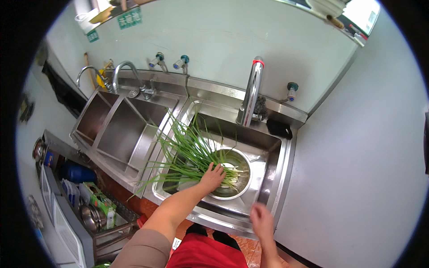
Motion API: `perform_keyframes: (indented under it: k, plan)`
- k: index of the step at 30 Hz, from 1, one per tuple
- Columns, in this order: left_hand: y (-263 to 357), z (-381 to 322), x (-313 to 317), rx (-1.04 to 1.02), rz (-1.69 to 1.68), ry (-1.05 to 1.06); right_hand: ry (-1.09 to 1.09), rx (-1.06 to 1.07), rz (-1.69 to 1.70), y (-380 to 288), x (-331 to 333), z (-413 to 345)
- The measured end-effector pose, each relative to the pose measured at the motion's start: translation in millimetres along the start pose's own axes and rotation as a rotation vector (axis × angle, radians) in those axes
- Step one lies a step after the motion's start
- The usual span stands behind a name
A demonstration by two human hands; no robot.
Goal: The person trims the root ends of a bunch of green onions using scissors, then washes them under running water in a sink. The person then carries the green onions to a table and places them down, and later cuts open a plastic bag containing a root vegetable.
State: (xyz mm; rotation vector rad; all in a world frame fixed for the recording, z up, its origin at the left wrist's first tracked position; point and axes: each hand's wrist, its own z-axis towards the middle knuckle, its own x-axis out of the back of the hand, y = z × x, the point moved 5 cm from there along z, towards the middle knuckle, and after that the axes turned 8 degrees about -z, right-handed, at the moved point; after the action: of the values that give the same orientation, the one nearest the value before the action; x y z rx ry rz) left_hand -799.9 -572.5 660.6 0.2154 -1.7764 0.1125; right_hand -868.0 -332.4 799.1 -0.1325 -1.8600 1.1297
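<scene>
A large bunch of long green stalks with pale ends, like scallions (191,152), lies across a round metal basin (249,167) in the stainless steel sink (285,160). The pale ends are in the water in the basin, while the leaves spread over the sink's left rim. My left hand (212,177) rests on the stalks near their pale ends, fingers spread. Over the sink's front right edge is my right hand (261,216), blurred, its fingers curled; whether it holds anything cannot be seen. A tall chrome faucet (251,90) rises behind the basin.
Left of the sink stands another steel sink (117,140) with curved chrome faucets (125,67). Black cloth (280,129) and a wire scourer (260,106) lie on the back ledge. A shelf rack (115,231) with metal bowls (90,216) is at lower left. A pale wall panel (348,167) bounds the right.
</scene>
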Motion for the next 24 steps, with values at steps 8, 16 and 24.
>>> perform_keyframes:
  k: [8, 16, 24]
  plan:
    - [-50.4, 0.7, -14.9, -0.08, -0.232, -0.014, 0.3, 0.335, -0.008, -79.5, -9.1, 287.9]
    - [-52.7, 1.8, -15.4, -0.144, -0.283, -0.065, 0.185, 0.361, 0.002, -63.7, -14.7, 389.3]
    - [-17.7, 8.4, 1.1, -0.271, -0.24, -0.16, 0.326, -0.076, 0.131, -60.3, -39.4, 371.1]
